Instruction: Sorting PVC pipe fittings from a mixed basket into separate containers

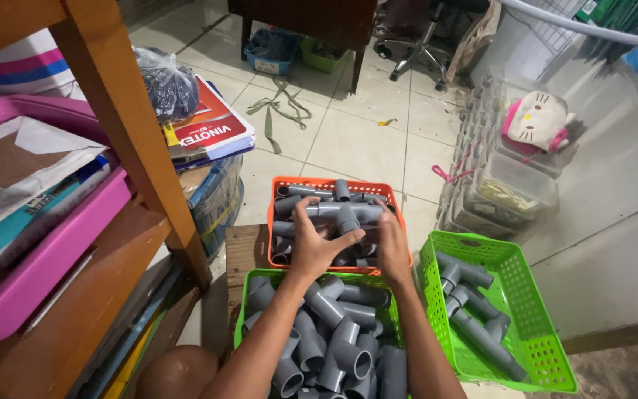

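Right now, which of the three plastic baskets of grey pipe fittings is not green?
The orange plastic basket, farthest from the person, beyond both hands; the near basket and the right-hand basket are bright green.

Both our forearms extend away from us, converging toward the far centre. Our left hand point(311, 244) has its fingers curled closed in a grip, thumb uppermost; our right hand point(393, 247), just beside it, is likewise clenched.

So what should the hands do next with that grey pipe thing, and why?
Probably lower the joined grey pipe fittings into the orange basket. Both the left hand and right hand hold the piece right above that basket, where similar grey pieces already lie.
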